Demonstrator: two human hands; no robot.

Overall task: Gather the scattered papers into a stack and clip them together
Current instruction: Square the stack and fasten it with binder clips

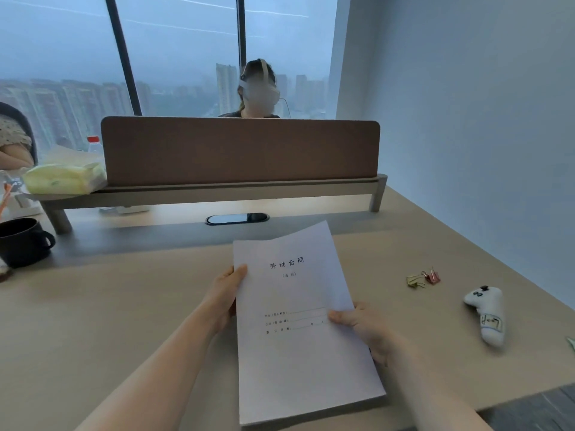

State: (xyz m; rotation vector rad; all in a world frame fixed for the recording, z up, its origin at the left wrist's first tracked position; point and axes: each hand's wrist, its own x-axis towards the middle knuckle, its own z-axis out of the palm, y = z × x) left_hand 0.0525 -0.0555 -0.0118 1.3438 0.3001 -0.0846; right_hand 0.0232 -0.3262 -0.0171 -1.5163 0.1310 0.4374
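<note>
A stack of white papers (298, 353) with printed characters on its top sheet is held over the beige desk (109, 321), tilted slightly. My left hand (225, 295) grips its left edge, thumb on top. My right hand (362, 326) grips the right edge, thumb on the top sheet. A sheet at the back sticks out past the upper right corner, so the stack is uneven. Two binder clips lie on the desk to the right, apart from both hands: a yellow clip (415, 280) and a pink clip (433, 276).
A white plush toy (488, 315) lies right of the clips. A dark mug (23, 241) stands at the far left. A brown divider (239, 150) on a raised shelf crosses the back, with a tissue pack (63, 178). A person sits behind it. The desk edge runs near right.
</note>
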